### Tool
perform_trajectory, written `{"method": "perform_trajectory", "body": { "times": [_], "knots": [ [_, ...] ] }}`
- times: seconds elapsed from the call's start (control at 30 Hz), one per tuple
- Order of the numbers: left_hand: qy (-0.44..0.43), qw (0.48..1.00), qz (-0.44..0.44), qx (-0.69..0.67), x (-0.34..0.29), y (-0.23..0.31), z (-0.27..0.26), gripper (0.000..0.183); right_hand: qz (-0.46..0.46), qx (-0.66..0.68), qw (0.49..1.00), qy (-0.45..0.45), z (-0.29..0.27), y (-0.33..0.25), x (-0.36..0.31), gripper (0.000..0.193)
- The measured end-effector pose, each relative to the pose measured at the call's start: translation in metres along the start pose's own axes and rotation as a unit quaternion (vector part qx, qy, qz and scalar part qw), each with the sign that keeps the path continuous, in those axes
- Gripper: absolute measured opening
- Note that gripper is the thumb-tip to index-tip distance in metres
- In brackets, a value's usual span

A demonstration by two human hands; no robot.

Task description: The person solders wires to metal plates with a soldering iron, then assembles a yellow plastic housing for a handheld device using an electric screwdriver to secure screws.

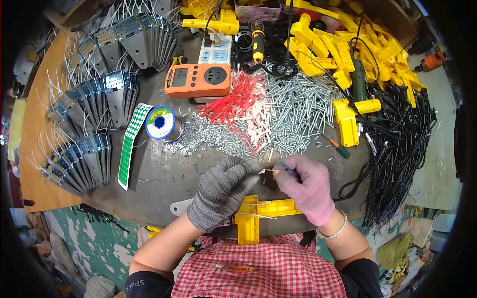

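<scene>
My left hand (218,191), in a grey knitted glove, has thumb and index finger pinched on a small white piece (262,171), perhaps a sleeve or a wire end. In a pink glove, my right hand (309,187) is closed on a thin wire; a brown wire end (270,170) reaches toward the white piece, and a blue wire (288,168) shows above the fingers. Whether the wire and white piece touch is too small to tell. Below both hands, a yellow plastic housing (247,229) lies at the table's near edge with white wires across it.
Beyond my hands lie piles of screws (303,109), nuts (206,136) and red sleeves (231,104). An orange meter (197,80), a solder spool (161,124) and metal brackets (94,154) stand left. Rightward are a screwdriver (340,148), black cables (397,149) and yellow housings (348,49).
</scene>
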State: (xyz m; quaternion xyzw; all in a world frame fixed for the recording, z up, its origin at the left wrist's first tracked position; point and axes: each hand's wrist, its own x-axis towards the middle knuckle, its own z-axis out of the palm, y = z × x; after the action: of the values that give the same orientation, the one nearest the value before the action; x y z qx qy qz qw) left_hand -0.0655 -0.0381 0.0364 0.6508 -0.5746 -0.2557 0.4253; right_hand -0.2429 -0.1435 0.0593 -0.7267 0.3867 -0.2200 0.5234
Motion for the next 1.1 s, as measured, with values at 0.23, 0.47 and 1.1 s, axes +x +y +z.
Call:
{"method": "perform_trajectory", "body": {
  "times": [0.23, 0.47, 1.1],
  "knots": [
    [0.025, 1.000, 0.009, -0.013, -0.002, -0.002, 0.002, 0.019, -0.004, 0.016, 1.000, -0.023, 0.001, 0.000, -0.001, 0.010],
    [0.038, 0.996, -0.007, -0.079, -0.006, -0.005, 0.005, 0.014, 0.016, 0.038, 0.999, -0.033, 0.001, -0.003, -0.001, 0.011],
    [-0.026, 0.963, 0.197, 0.180, -0.006, 0.006, 0.010, 0.024, 0.098, 0.041, 0.984, -0.143, -0.017, 0.001, -0.001, 0.014]
  ]
}}
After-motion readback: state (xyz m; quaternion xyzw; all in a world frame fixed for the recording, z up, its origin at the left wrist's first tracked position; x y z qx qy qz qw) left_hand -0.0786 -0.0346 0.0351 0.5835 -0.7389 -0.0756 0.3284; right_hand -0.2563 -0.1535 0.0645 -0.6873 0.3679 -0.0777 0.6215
